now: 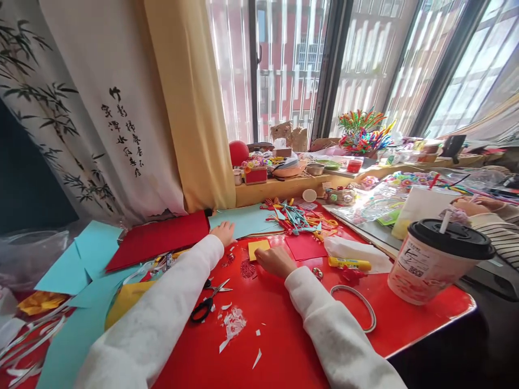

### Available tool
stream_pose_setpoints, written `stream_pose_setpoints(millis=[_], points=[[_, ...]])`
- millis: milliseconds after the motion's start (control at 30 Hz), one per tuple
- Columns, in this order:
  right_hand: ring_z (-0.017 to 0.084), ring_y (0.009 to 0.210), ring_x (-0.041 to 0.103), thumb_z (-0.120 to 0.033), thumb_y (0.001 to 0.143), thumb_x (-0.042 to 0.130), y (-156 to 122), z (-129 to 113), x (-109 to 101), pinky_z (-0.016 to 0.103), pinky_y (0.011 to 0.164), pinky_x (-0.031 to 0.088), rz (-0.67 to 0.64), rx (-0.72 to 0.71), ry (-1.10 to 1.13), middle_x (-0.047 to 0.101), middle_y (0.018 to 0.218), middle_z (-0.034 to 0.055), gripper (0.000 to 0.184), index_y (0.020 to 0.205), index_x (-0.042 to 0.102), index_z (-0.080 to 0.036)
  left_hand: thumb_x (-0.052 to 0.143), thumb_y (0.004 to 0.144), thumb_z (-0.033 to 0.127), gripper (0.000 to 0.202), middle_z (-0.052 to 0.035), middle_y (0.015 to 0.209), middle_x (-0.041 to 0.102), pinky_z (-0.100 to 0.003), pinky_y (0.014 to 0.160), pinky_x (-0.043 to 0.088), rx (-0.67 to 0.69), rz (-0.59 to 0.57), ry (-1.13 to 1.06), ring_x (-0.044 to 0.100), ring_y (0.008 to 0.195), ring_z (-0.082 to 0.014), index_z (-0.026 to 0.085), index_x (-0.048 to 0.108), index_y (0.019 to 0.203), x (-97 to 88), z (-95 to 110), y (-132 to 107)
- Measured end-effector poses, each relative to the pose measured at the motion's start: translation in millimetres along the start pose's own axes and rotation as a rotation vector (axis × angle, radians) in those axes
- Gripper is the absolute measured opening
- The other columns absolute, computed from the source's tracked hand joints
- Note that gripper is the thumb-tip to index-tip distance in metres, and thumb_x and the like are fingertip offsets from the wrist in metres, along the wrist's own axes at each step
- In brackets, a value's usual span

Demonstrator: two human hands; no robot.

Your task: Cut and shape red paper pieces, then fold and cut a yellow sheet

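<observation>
My left hand lies at the near edge of a light blue paper sheet, its fingers stretched loosely forward. My right hand is closed at the lower right corner of a small yellow paper square, with the fingertips on its edge. Just below that square is a red paper cut-out with fine openings. Black-handled scissors lie partly spread to the left, close to my left sleeve. White paper scraps are scattered beside them. A red paper sheet rests beyond my right hand.
A lidded drink cup stands at the table's right edge. Nearby lie a yellow glue stick and a ring-shaped band. Coloured scissors are heaped at the back. Another person's hand shows at right.
</observation>
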State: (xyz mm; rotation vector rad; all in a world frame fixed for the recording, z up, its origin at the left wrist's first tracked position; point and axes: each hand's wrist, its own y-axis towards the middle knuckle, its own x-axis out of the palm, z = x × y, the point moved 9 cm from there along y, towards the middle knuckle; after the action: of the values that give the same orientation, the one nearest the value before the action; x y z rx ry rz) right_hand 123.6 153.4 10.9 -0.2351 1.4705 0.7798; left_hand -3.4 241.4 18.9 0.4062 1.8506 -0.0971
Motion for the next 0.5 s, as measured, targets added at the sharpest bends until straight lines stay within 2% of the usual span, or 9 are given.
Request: stream_pose_setpoints(millis=[167,233,300,400,500], points=[[0.019,0.061,0.06,-0.027,0.084,0.031,3.4,-1.7,4.4,0.025,0.054,0.034,-0.005,-0.035,0.018,0.063,0.065,0.0078,0.025,0.079,0.052,-0.016,0.04,0.077,0.018,0.044,-0.0152,0.09,0.059,-0.038,0.068,0.043,0.078,-0.09,-0.009,0.057,0.083,-0.0257,0.014,0.036,0.12,15.4,-6.6,19.3],[0.02,0.063,0.06,-0.027,0.084,0.032,4.0,-2.1,6.1,0.026,0.055,0.035,-0.01,-0.044,0.027,0.063,0.066,0.0081,0.024,0.079,0.052,-0.016,0.036,0.077,0.012,0.047,-0.0155,0.093,0.058,-0.039,0.067,0.043,0.079,-0.073,-0.002,0.057,0.085,-0.0262,0.016,0.031,0.124,13.3,-9.5,21.2],[0.02,0.065,0.06,-0.026,0.084,0.031,3.9,-2.8,7.0,0.027,0.055,0.035,-0.016,-0.055,0.037,0.063,0.066,0.0083,0.024,0.08,0.052,-0.016,0.032,0.078,0.009,0.049,-0.0158,0.105,0.054,-0.039,0.071,0.042,0.084,-0.038,-0.001,0.053,0.094,-0.0261,0.018,0.025,0.126,9.7,-8.7,21.9],[0.02,0.064,0.06,-0.025,0.085,0.029,3.5,-4.1,7.9,0.027,0.056,0.036,-0.027,-0.065,0.043,0.063,0.065,0.0088,0.027,0.081,0.053,-0.015,0.032,0.081,0.016,0.044,-0.0114,0.113,0.05,-0.035,0.078,0.04,0.118,-0.025,-0.017,0.049,0.102,-0.0229,0.023,0.028,0.124,10.5,-0.3,23.3],[0.02,0.062,0.06,-0.024,0.085,0.028,3.7,-5.6,7.9,0.027,0.056,0.037,-0.02,-0.074,0.04,0.062,0.065,0.0085,0.028,0.08,0.054,-0.015,0.037,0.081,0.03,0.042,-0.0104,0.115,0.048,-0.032,0.081,0.039,0.136,-0.036,-0.039,0.047,0.104,-0.0221,0.022,0.031,0.122,17.2,8.0,28.1]])
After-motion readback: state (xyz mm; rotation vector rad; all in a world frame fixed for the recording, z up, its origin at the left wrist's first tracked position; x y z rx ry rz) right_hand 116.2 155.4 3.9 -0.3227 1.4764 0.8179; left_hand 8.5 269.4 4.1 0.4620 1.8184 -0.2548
